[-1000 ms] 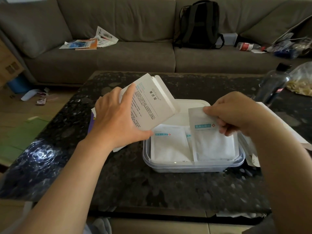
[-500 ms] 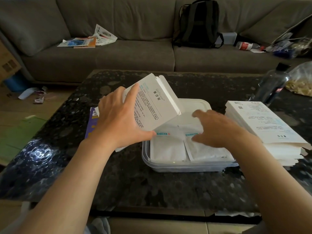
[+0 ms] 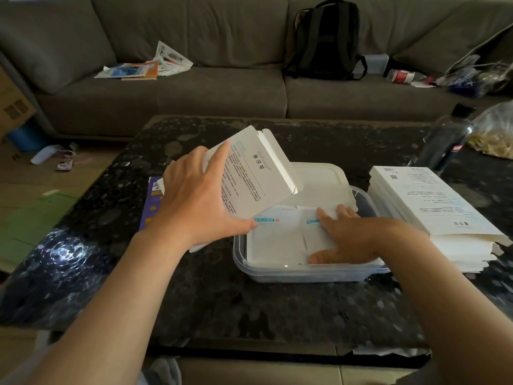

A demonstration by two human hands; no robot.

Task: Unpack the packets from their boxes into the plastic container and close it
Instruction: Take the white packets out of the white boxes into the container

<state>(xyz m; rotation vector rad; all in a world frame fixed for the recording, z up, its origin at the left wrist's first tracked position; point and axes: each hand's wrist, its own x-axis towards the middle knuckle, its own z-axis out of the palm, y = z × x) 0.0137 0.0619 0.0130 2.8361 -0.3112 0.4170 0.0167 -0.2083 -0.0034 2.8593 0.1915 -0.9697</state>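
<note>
Right hand point(image 3: 349, 237) lowered — flat on packets point(image 3: 277, 237)

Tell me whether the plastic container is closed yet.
Open: the plastic container has no lid on; packets show inside, under the right hand.

Glossy speckled stone table point(image 3: 194, 295), clear smooth plastic container point(image 3: 305, 273), matt white card box point(image 3: 258, 176), matt paper packets point(image 3: 277, 240), grey cloth sofa point(image 3: 194, 87).
</note>
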